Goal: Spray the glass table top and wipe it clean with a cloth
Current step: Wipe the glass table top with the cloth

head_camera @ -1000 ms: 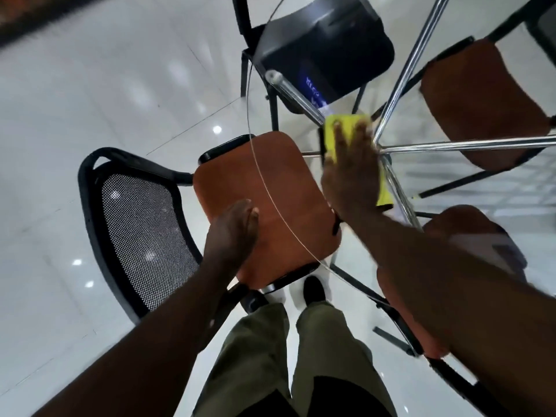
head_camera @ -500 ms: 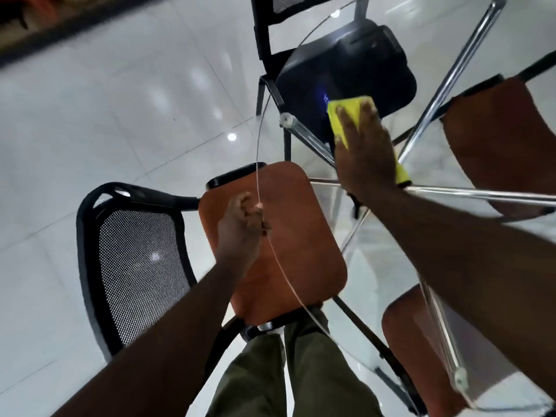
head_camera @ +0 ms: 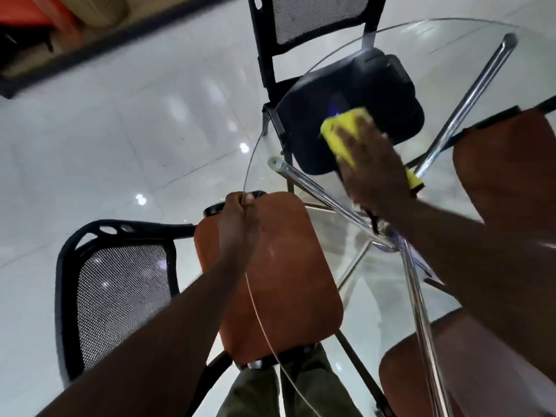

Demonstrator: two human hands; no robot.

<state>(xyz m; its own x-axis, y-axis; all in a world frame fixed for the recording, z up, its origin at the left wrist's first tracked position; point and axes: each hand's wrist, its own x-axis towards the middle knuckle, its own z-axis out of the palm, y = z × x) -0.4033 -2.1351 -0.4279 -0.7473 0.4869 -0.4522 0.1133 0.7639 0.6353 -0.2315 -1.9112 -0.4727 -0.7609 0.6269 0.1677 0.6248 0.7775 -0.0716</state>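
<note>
A round clear glass table top [head_camera: 373, 275] fills the right half of the head view, its thin edge curving from the top down to the bottom centre. My right hand [head_camera: 373, 173] presses flat on a yellow cloth [head_camera: 343, 130] on the glass, over the black chair seat seen below. My left hand [head_camera: 239, 218] grips the glass edge at the left, fingers curled round the rim. No spray bottle is in view.
Chrome table legs [head_camera: 325, 197] cross under the glass. Chairs stand tucked round the table: one with an orange seat [head_camera: 288, 281] and black mesh back [head_camera: 120, 299] near me, a black one [head_camera: 376, 94] beyond, more orange seats [head_camera: 508, 173] on the right. White glossy tile floor [head_camera: 120, 130] lies at left.
My right hand has slid the yellow cloth farther away across the glass. My left hand has risen from the orange seat area and taken hold of the glass edge.
</note>
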